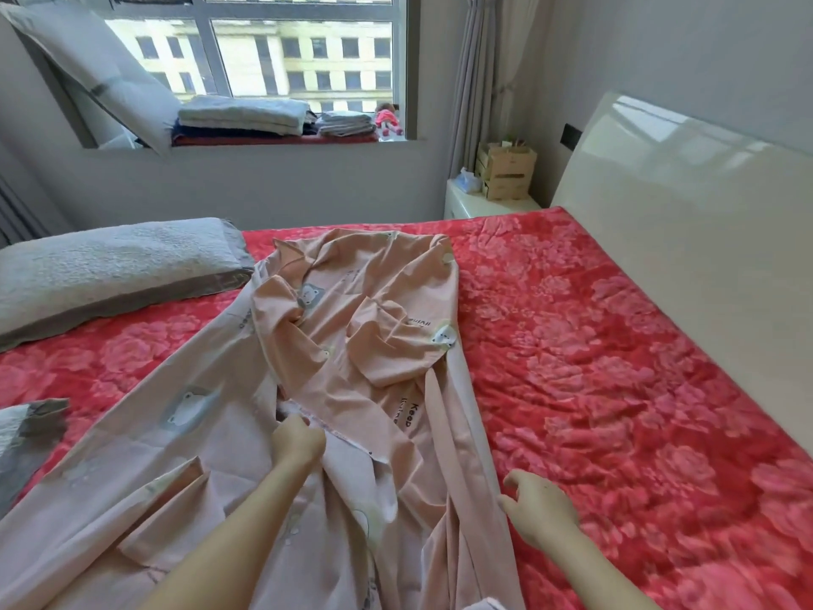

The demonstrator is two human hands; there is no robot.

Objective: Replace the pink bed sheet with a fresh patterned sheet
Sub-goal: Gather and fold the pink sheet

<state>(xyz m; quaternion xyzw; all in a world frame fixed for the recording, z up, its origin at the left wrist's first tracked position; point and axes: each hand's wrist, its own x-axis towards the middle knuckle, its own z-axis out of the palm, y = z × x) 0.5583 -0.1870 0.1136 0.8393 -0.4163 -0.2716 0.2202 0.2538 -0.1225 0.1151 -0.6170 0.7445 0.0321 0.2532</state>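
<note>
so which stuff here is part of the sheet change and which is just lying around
Part of the job:
- peach-pink cotton sheet with bear print, bunched on the bed
- red floral quilted mattress cover
- left hand gripping the sheet's edge
- right hand, open at its side

Lying about:
- grey textured pillow
- folded linens on the windowsill
- small red doll
- cardboard box

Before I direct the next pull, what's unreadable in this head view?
- Left hand: fingertips buried in the pink bear-print sheet, grip unclear.
- Sheet's near end: cut off by the bottom edge.
- Sheet lettering: folded over, mostly illegible.
- Grey pillow: cropped at the left edge.
</note>
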